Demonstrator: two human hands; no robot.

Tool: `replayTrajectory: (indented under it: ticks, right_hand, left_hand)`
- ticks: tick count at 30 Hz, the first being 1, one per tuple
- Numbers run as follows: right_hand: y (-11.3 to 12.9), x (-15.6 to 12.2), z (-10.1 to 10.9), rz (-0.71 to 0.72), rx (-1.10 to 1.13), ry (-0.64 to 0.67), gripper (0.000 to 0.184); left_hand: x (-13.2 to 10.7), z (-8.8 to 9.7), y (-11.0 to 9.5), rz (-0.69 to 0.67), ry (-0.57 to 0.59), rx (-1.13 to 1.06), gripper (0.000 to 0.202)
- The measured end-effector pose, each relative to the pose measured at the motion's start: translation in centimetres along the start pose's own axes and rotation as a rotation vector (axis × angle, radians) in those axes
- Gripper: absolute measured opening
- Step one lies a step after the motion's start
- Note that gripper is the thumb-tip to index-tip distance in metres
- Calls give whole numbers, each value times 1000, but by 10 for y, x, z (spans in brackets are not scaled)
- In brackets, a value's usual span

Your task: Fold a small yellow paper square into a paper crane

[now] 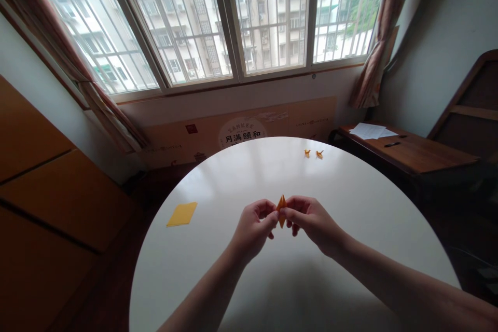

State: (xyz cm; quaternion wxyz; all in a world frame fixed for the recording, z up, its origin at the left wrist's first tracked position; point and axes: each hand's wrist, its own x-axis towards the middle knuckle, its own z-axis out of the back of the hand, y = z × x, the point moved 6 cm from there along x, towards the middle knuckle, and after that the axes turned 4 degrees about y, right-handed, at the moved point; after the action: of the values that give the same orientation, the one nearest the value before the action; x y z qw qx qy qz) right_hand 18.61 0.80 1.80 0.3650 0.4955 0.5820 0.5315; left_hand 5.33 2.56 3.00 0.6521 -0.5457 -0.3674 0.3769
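Above the middle of a round white table [350, 207], both my hands pinch a small folded orange paper piece [281, 204]. My left hand [252, 228] grips its left side with thumb and fingers pressed together. My right hand [311, 220] pinches its right side the same way. The paper is held off the tabletop, its points up and down. A flat yellow paper sheet [182, 214] lies on the table to the left of my hands. Two tiny folded orange paper figures [313, 153] stand near the table's far edge.
A dark wooden side table [416, 153] with white papers [371, 130] and a black pen stands at the right. Wooden cabinets [46, 192] run along the left. A cardboard panel [241, 132] leans under the barred window.
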Motion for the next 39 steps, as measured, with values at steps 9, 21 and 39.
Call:
replayTrajectory:
  ticks: [9,21,39]
  right_hand:
    - [-5,1,1,-22,22,-17,24]
    - [-2,2,2,-35,67,-24,26]
    - [-4,5,9,25,35,-90,28]
  left_hand:
    - [-3,1,-6,-73,-51,222,18]
    - [-4,-1,-4,-145,-37,320,20]
    - [-1,-1,1,-106,-35,218,25]
